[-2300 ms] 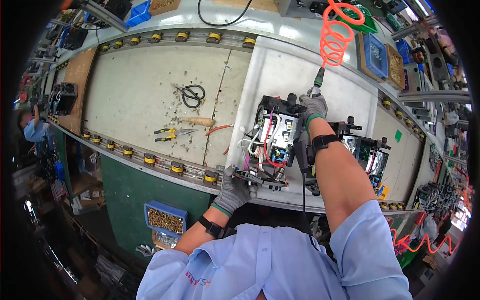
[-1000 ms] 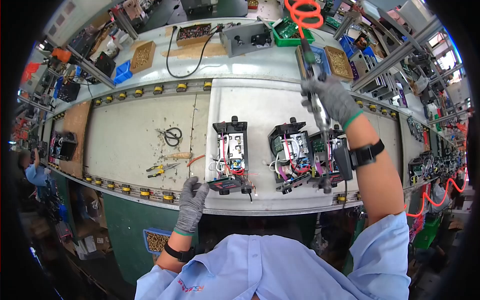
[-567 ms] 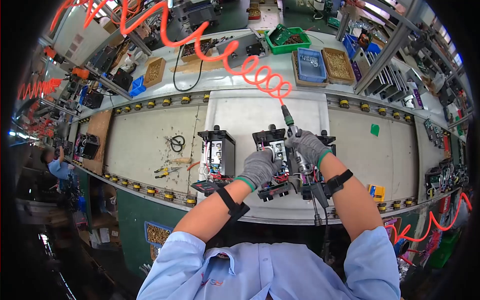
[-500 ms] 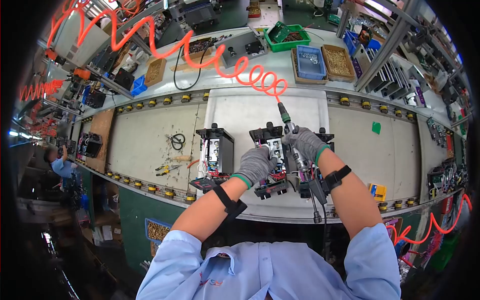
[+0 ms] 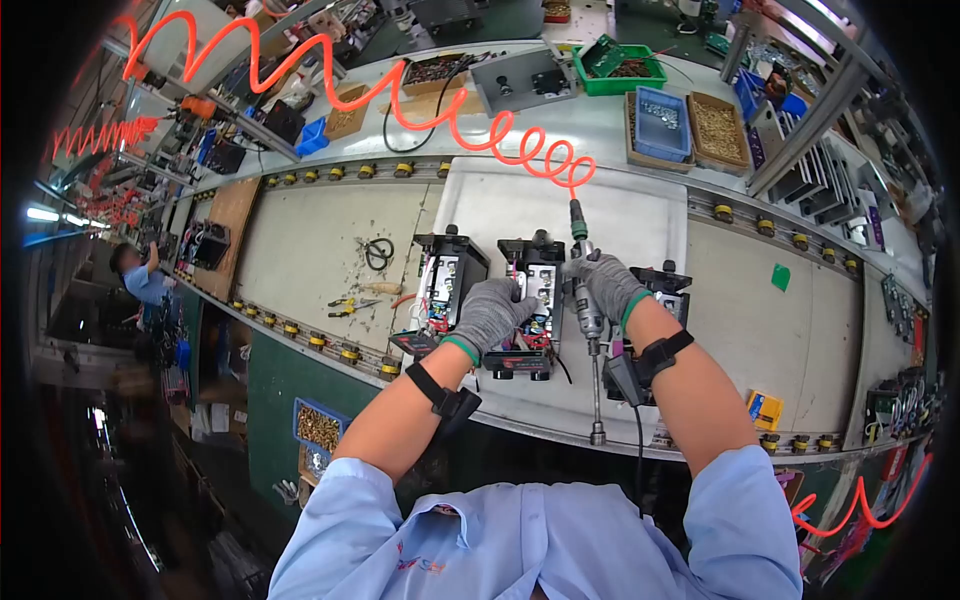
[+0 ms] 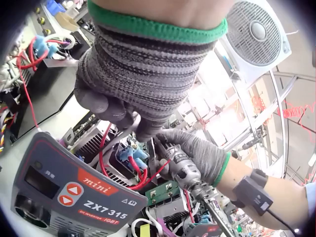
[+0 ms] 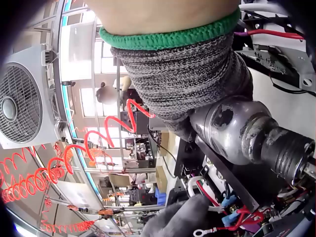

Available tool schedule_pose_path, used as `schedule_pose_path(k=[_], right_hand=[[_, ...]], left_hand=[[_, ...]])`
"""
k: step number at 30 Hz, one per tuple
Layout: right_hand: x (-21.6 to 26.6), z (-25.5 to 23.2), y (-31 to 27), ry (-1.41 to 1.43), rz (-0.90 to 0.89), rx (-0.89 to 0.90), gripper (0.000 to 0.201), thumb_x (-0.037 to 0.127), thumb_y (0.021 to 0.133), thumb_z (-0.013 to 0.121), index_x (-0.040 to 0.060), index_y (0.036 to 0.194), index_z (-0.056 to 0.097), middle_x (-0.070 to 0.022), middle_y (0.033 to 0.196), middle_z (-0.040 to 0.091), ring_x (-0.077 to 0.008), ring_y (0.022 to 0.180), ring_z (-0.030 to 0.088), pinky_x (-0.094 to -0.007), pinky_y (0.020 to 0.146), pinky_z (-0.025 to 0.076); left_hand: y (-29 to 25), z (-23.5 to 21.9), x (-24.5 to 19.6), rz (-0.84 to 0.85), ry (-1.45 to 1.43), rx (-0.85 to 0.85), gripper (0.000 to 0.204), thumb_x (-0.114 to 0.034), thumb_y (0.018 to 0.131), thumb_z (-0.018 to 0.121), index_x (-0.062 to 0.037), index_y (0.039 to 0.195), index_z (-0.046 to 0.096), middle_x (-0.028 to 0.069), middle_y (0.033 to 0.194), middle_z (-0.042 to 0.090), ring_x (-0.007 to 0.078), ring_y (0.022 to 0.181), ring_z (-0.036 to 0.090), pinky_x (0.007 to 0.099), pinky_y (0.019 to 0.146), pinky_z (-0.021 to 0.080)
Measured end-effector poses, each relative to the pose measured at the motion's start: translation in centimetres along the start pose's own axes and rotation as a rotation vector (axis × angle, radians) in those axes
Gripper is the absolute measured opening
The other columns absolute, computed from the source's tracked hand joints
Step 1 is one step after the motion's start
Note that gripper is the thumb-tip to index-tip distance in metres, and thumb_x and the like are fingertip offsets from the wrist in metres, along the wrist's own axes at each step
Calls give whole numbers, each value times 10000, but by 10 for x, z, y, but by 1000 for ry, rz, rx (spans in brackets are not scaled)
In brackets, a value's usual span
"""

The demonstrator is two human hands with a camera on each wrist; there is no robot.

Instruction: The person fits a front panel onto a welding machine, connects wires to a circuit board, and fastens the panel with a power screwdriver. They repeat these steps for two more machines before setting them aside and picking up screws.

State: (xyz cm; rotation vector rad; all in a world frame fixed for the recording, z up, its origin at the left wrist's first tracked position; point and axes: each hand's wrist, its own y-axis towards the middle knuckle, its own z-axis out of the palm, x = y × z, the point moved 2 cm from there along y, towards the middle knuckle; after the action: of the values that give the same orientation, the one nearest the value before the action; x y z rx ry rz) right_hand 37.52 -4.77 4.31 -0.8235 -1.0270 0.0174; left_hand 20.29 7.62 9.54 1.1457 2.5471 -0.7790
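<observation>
Three opened inverter welder units stand in a row on a white board [image 5: 640,215]. My left hand [image 5: 494,318], in a grey knit glove, reaches over the middle welder [image 5: 541,290], its fingers curled round what looks like a white cable [image 6: 129,129]. The middle welder's front panel [image 6: 81,190] reads "mini ZX7 315" and tilts outward in the left wrist view. Gripped in my right hand [image 5: 606,285] is an air screwdriver [image 5: 588,318], its long socket bit [image 5: 597,395] pointing toward my body. The left welder [image 5: 452,280] stands beside my left hand; the right welder [image 5: 662,285] is partly hidden behind my right arm.
An orange coiled air hose [image 5: 510,135] runs to the screwdriver. Scissors [image 5: 379,253] and yellow pliers [image 5: 352,306] lie on the left belt among scraps. Blue bin [image 5: 662,125] and green bin [image 5: 620,85] sit on the back shelf. A yellow box [image 5: 764,410] lies right.
My left hand has moved from the left welder's front to over the middle one. My right hand raised the screwdriver, then brought it down beside the middle welder. The welders were spread apart.
</observation>
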Motion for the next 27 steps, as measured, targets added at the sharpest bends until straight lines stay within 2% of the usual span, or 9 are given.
schedule_pose_path(k=[3,4,7,10,13,19,20,22,27], right_hand=[[17,-8,-5,8,13,5,237,148,877,696,82,1003,507,-83,794,608,-221,598,641,-357,525,581],[33,-3,-17,64,45,-33,236,147,874,701,87,1001,511,-83,794,608,-226,602,647,-352,516,570],[55,-6,-9,88,-51,-101,223,149,879,700,90,990,516,-76,795,607,-224,596,643,-352,495,548],[65,-4,15,-23,-140,-223,216,134,866,711,79,985,539,-63,768,598,-210,593,626,-347,522,545],[64,-5,36,-162,-259,-339,277,184,845,742,57,1014,563,-70,759,607,-197,607,627,-341,567,547],[53,2,56,-485,-213,-529,323,224,867,737,61,1072,549,-75,826,620,-182,650,651,-342,566,532],[43,-4,69,-559,-178,-571,433,347,812,754,48,1075,584,-154,954,688,-317,895,690,-428,825,538],[30,-7,78,-583,-146,-599,451,362,809,749,47,1087,585,-171,997,690,-335,963,680,-435,874,523],[16,-13,94,-631,-28,-718,500,354,800,717,29,1156,582,-203,1085,691,-362,1067,665,-443,956,500]], left_hand=[[-49,-10,7,-144,-291,-110,725,-582,811,724,61,1135,637,191,947,703,279,889,691,369,815,535],[-71,-19,7,-213,-381,-43,812,-545,801,736,86,1277,552,264,1065,694,321,1017,691,404,887,539],[-125,7,32,-285,-513,-24,854,-609,795,732,67,1285,553,228,1152,659,296,979,683,403,846,557],[-136,51,51,-724,-1236,192,928,-710,757,723,-85,1397,472,173,1303,510,334,1073,591,500,851,539],[-104,83,52,-727,-1550,309,893,-730,708,751,-111,1318,547,139,1244,492,328,1119,544,462,763,569],[-90,117,68,-625,-1537,221,585,-631,802,728,-134,1098,642,36,899,635,162,666,628,398,619,614],[-92,113,72,-529,-1607,289,592,-635,803,722,-131,1102,641,45,897,641,155,666,628,381,587,606],[-95,106,69,-417,-1702,341,650,-666,797,698,-110,1128,638,64,881,655,138,613,598,335,500,576],[-93,120,84,-430,-1751,439,768,-720,768,673,-55,1151,642,109,866,673,139,528,566,320,504,576]])
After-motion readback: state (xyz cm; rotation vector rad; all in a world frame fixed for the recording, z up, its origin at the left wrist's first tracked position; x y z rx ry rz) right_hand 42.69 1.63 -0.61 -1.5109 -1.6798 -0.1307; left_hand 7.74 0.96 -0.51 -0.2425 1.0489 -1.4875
